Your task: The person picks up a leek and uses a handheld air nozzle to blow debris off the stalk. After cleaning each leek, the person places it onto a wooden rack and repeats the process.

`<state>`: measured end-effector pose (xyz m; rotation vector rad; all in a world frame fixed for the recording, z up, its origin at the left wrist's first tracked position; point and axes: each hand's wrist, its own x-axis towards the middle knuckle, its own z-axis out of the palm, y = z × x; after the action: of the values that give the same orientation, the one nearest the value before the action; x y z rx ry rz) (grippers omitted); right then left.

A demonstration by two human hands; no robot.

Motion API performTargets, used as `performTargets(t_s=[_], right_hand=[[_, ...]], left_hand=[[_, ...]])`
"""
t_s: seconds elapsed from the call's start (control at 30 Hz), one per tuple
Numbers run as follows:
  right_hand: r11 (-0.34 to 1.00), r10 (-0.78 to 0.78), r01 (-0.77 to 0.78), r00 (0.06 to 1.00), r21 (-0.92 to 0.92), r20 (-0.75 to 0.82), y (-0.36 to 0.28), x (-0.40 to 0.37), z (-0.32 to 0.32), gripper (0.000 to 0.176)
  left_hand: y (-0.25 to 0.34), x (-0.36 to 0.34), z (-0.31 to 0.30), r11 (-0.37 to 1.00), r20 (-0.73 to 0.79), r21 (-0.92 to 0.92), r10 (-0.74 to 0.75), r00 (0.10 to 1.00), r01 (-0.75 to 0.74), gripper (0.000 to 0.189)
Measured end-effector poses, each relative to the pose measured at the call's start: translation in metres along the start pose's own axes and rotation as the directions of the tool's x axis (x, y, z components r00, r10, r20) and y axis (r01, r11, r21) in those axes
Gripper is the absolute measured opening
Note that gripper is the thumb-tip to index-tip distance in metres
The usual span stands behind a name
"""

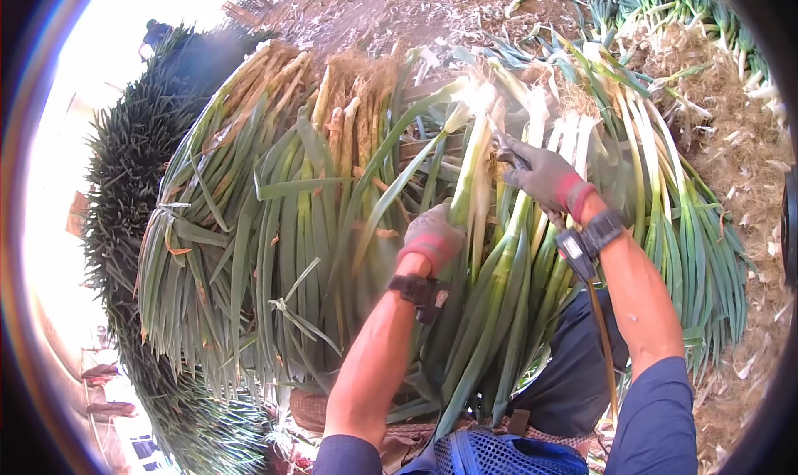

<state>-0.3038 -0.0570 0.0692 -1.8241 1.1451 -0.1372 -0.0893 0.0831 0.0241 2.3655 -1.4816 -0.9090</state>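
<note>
My left hand [432, 232], in a grey and red glove, is closed round the green part of a leek [475, 159], whose white end points away from me. My right hand [544, 176], gloved the same way, grips a dark air gun [509, 152] with its tip close to the leek's pale shaft. From that gun a thin brown hose [603, 334] runs down past my right wrist. Bright glare and blur hide detail around the white end. Untrimmed leeks [312, 167] with brown outer skins lie left of my hands; cleaner white-stemmed leeks [648, 159] lie to the right.
A tall dark-green heap of leeks [133, 184] stands at the far left. Stringy roots and peelings [740, 167] cover the right side, with more leeks [682, 5] at the upper right. Scraps litter the ground [399, 14] ahead. A blue mesh item [499, 454] sits near my body.
</note>
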Motion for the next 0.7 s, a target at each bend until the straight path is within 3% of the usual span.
performTargets(t_s=[0.13, 0.27, 0.4, 0.43, 0.47, 0.53, 0.57, 0.6, 0.7], right_hand=[[0.958, -0.071, 0.063, 0.997, 0.279, 0.017, 0.012, -0.044, 0.002, 0.072], [0.913, -0.244, 0.281, 0.957, 0.296, -0.158, 0.031, -0.067, 0.004, 0.071], [0.9, -0.087, 0.097, 0.995, 0.425, -0.043, 0.0, -0.107, -0.017, 0.071], [0.868, -0.118, 0.12, 0.992, 0.481, -0.034, -0.003, -0.109, -0.013, 0.072], [0.832, -0.15, 0.139, 0.988, 0.537, -0.024, -0.005, -0.111, -0.009, 0.072], [0.708, -0.3, 0.266, 0.952, 0.654, -0.063, -0.006, -0.11, 0.006, 0.073], [0.686, -0.331, 0.289, 0.941, 0.668, -0.067, -0.004, -0.108, 0.015, 0.074], [0.746, -0.327, 0.253, 0.945, 0.616, 0.006, -0.007, -0.106, 0.015, 0.075], [0.869, -0.264, 0.158, 0.949, 0.469, 0.169, -0.026, -0.104, 0.009, 0.078]], left_hand=[[0.004, 0.005, -0.045, 0.914, 0.003, -0.404, -0.013, 1.0, 0.013, 0.036], [0.019, 0.027, -0.101, 0.864, -0.197, -0.494, -0.004, 0.98, -0.095, 0.032], [0.041, 0.027, -0.128, 0.832, -0.207, -0.539, 0.016, 0.978, -0.128, 0.024], [0.045, 0.024, -0.122, 0.86, -0.201, -0.499, 0.004, 0.98, -0.106, 0.027], [0.03, 0.035, -0.096, 0.933, -0.387, -0.279, 0.108, 0.916, -0.228, 0.03], [0.017, 0.045, -0.05, 0.988, -0.193, -0.107, 0.087, 0.977, -0.109, 0.029], [0.003, 0.053, -0.027, 0.987, -0.135, -0.088, 0.122, 0.983, -0.134, 0.029], [-0.003, 0.055, -0.006, 0.985, -0.076, -0.07, 0.155, 0.985, -0.16, 0.029], [0.042, -0.029, 0.07, 0.987, 0.123, 0.112, 0.099, 0.987, -0.113, 0.039]])
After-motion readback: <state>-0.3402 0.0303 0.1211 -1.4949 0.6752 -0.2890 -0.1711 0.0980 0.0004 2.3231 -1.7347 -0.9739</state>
